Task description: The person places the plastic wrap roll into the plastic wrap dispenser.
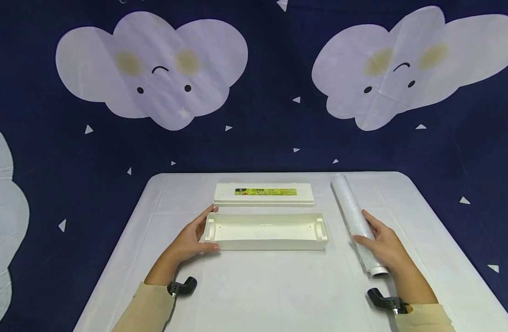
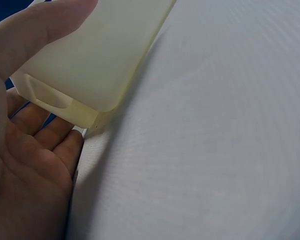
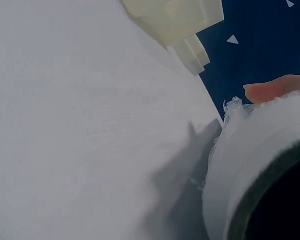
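A long cream plastic box [image 1: 274,245], its top uncovered, stands in the middle of the table. My left hand [image 1: 189,242] holds it by its left end, thumb along the front wall and fingers round the far side. In the left wrist view the thumb [image 2: 40,32] lies over the box wall [image 2: 105,65]. To the right, a roll of cling film [image 1: 350,203] lies slanted, its near end towards me. My right hand [image 1: 384,244] grips its nearer half, thumb on the left and fingers on the right. The roll's hollow core [image 3: 285,205] shows large in the right wrist view.
Behind the box lies a cream lid [image 1: 264,200] bearing a green and yellow label [image 1: 266,192]. All stand on a white-covered table [image 1: 270,290]. A dark blue cloth [image 1: 274,129] with clouds hangs beyond its far edge. Each wrist wears a black camera mount.
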Available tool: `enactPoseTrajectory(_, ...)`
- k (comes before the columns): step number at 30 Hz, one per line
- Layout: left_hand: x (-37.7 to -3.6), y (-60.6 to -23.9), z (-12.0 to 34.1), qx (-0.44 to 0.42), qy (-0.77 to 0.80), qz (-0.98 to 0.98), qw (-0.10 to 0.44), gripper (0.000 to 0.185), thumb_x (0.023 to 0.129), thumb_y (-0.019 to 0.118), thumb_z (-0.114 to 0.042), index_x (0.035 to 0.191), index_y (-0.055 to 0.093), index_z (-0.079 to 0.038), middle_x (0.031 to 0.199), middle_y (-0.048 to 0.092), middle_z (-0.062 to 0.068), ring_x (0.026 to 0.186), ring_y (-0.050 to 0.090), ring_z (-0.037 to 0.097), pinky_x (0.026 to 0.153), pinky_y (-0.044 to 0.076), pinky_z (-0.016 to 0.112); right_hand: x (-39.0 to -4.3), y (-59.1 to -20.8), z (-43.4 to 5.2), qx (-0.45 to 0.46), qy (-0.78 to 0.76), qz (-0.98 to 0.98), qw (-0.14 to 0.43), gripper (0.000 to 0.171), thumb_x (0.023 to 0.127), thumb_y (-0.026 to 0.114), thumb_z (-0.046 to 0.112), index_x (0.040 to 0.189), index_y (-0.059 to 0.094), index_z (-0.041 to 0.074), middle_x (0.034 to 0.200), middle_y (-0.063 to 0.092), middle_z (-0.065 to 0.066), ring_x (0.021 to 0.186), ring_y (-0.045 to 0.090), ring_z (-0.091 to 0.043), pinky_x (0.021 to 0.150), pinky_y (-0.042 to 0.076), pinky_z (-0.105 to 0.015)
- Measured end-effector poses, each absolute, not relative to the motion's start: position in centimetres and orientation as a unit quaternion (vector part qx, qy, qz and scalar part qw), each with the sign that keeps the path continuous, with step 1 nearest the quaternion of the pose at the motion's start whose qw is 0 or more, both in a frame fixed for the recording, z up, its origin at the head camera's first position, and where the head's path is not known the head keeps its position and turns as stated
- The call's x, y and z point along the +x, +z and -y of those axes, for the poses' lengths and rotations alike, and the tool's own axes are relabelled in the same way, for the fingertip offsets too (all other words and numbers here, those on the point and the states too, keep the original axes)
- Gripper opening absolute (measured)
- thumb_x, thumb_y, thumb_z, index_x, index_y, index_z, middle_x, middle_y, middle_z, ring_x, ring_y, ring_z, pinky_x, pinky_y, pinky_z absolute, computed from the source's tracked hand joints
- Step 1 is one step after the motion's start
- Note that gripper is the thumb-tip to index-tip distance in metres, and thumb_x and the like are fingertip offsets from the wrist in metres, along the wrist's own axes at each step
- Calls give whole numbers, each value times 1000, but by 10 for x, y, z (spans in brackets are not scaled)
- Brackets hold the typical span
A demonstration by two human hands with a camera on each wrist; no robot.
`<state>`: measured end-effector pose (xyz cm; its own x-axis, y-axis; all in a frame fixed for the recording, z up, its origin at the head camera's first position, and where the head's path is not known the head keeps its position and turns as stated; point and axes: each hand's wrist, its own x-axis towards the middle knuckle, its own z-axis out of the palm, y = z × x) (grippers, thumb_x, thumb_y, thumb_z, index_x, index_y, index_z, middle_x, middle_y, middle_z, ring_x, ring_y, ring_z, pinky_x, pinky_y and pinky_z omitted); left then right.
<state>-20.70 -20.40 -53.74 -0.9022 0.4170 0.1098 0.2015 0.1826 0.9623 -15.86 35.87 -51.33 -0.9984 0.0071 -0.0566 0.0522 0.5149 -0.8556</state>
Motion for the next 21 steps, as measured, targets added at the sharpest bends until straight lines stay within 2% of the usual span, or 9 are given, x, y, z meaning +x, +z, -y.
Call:
enactPoseTrajectory(4, -207, -537, 204, 207, 608, -761, 88, 122, 72, 98, -2, 169, 26, -17, 171, 27, 6, 156, 22, 30, 117, 25, 14, -159, -508, -359, 2, -498, -867, 14, 96, 96, 80, 16, 169, 17, 6, 166, 22, -30, 150, 26, -47, 93, 34, -1)
enactPoseTrajectory(8, -206, -537, 205, 207, 608, -761, 87, 123, 71, 98, -2, 169, 25, -16, 171, 27, 5, 156, 21, 30, 117, 24, 14, -161, -500, -358, -22, -508, -861, 4, 95, 95, 80, 10, 168, 19, 5, 165, 25, -31, 148, 30, -49, 91, 38, -2)
enactPoseTrajectory(15, -207, -538, 205, 204, 607, -763, 87, 124, 70, 99, -2, 169, 25, -16, 171, 27, 5, 156, 22, 31, 117, 24, 14, -162, -485, -353, -70, -499, -864, -6, 94, 94, 81, 7, 168, 23, 5, 164, 28, -30, 144, 36, -51, 89, 43, -4)
enactPoseTrajectory(18, -207, -538, 205, 198, 603, -768, 86, 125, 69, 100, -4, 169, 25, -16, 171, 28, 5, 156, 22, 31, 117, 23, 15, -164, -478, -349, -94, -500, -861, -12, 92, 93, 82, 6, 167, 26, 5, 165, 30, -27, 142, 40, -43, 91, 44, -6)
enactPoseTrajectory(21, -207, -537, 203, 192, 600, -772, 85, 127, 67, 101, -6, 169, 26, -16, 170, 29, 5, 156, 24, 30, 118, 23, 15, -166, -472, -344, -118, -504, -856, -12, 91, 93, 82, 5, 166, 28, 5, 165, 31, -25, 138, 46, -24, 91, 47, -9)
